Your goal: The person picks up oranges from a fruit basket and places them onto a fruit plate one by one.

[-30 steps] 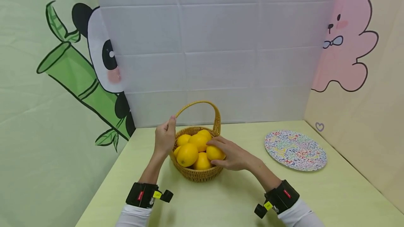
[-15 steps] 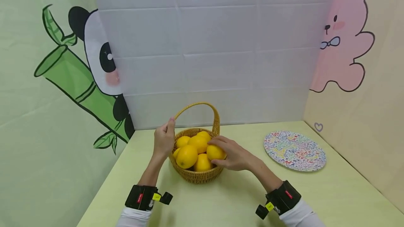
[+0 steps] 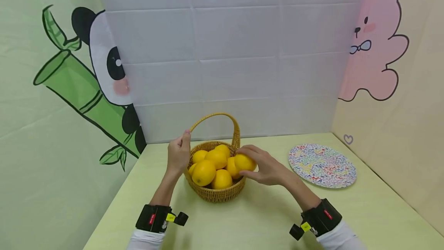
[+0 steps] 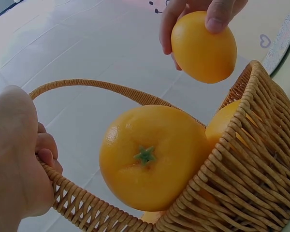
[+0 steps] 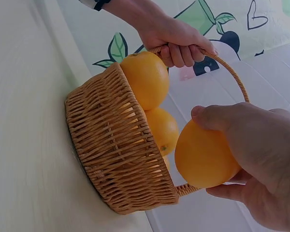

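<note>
A wicker basket [image 3: 216, 194] with a tall arched handle [image 3: 222, 114] stands on the table, filled with several oranges [image 3: 204, 173]. My left hand [image 3: 178, 153] grips the left side of that handle, its fingers curled round it. With thumb and fingers, my right hand [image 3: 267, 167] holds one orange [image 3: 245, 162] at the basket's right rim. In the left wrist view this held orange [image 4: 204, 48] is up above the rim, apart from the others. A large orange [image 4: 152, 157] with a green star-shaped stem end lies nearest the left hand.
A round, flat board with a multicoloured speckled pattern [image 3: 322, 166] lies to the right on the pale table [image 3: 263, 219]. Behind the basket rises a creased white backdrop [image 3: 239, 76]; printed cloths with a panda and a pink bear hang at the sides.
My right hand has lifted its orange up and to the right, uncovering another orange beneath. The left hand keeps its grip on the handle; the basket has stayed put.
</note>
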Demonstrator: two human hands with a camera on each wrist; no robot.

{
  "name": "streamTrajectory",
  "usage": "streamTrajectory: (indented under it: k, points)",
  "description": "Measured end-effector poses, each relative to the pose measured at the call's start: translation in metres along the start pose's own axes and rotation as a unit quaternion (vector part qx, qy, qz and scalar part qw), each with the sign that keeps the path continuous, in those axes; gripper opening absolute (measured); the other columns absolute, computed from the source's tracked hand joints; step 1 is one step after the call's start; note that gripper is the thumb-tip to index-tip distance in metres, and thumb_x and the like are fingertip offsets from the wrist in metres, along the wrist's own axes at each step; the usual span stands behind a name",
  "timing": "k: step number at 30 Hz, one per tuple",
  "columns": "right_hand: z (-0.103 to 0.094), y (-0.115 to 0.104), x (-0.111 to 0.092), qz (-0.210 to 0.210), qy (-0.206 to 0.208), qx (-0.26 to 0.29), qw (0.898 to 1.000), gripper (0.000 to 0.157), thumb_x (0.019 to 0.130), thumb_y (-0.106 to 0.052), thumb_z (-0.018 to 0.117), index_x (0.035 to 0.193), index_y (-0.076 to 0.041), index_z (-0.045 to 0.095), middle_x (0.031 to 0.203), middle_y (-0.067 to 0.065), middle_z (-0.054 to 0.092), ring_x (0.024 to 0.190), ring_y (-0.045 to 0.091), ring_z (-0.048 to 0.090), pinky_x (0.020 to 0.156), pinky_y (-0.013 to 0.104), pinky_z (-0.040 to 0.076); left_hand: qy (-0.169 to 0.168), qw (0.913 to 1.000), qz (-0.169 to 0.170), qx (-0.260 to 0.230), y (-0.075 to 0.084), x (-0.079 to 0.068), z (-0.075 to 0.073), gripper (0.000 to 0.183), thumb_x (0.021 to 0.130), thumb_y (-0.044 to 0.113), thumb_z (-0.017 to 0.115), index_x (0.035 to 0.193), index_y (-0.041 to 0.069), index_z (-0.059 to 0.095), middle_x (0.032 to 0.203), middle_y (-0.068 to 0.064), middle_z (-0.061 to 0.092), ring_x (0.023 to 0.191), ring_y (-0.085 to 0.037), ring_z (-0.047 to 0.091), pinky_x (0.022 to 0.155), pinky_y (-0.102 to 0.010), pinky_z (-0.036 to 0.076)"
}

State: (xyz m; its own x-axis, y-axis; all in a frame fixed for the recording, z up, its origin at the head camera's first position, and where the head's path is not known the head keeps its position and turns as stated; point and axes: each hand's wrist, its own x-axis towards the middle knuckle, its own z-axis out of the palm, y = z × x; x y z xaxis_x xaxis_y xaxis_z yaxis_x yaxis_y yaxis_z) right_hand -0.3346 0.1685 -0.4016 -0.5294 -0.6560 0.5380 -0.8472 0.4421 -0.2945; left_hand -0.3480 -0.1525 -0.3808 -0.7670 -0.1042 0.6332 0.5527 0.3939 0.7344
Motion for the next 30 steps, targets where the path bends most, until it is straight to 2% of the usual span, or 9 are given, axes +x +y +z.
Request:
streamTrajectory:
  k: [5,15,30]
  points:
    - [-0.008,0.005,-0.011,0.0,0.021,-0.006,1.0,0.057,0.09,-0.026,0.081,0.14,-0.009,0.058,0.142,0.006,0.054,0.12,0.015,0.056,0.094,0.038,0.056,0.003,1.0,0.0,0.0,0.001,-0.001,-0.001,0.066,0.108,0.056,0.041,0.06,0.012,0.034,0.049,0.002,0.026,0.038,-0.01,0.019,0.035,-0.021,0.015]
    - [-0.025,0.018,-0.032,0.042,0.04,-0.029,0.998,0.06,0.088,-0.023,0.083,0.142,-0.012,0.057,0.143,0.006,0.053,0.114,0.017,0.059,0.09,0.038,0.058,0.006,0.9998,0.017,0.002,0.002,0.002,-0.001,0.065,0.109,0.053,0.042,0.059,0.012,0.034,0.049,0.001,0.025,0.038,-0.01,0.019,0.035,-0.02,0.015]
    - [-0.053,0.043,-0.06,0.092,0.072,-0.056,0.992,0.06,0.086,-0.021,0.085,0.138,-0.009,0.059,0.14,0.009,0.055,0.11,0.022,0.059,0.087,0.043,0.059,0.009,0.9999,0.009,0.007,-0.001,-0.001,-0.006,0.065,0.109,0.054,0.041,0.06,0.011,0.035,0.049,0.0,0.027,0.039,-0.011,0.02,0.035,-0.021,0.016]
